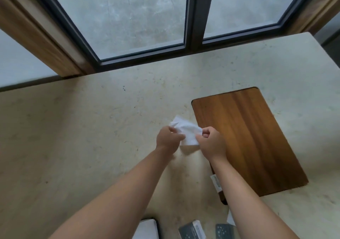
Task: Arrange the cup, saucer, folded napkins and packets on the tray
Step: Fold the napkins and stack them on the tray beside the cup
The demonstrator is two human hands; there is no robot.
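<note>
Both hands pinch a white napkin above the counter, just left of the wooden tray.

The left hand grips the napkin's left edge with curled fingers, and the right hand pinches its right edge between thumb and fingertips; holding it by opposite sides looks like a way to keep the sheet taut for a fold. The napkin hangs clear of the beige stone counter, close to the tray's near-left edge but not over it. The tray lies bare, so I judge nothing is arranged yet. A small packet lies at the tray's near corner beside the right forearm, and two dark packets sit at the bottom edge, within reach. No cup or saucer is in view. Beyond the counter stands a dark-framed window.
</note>
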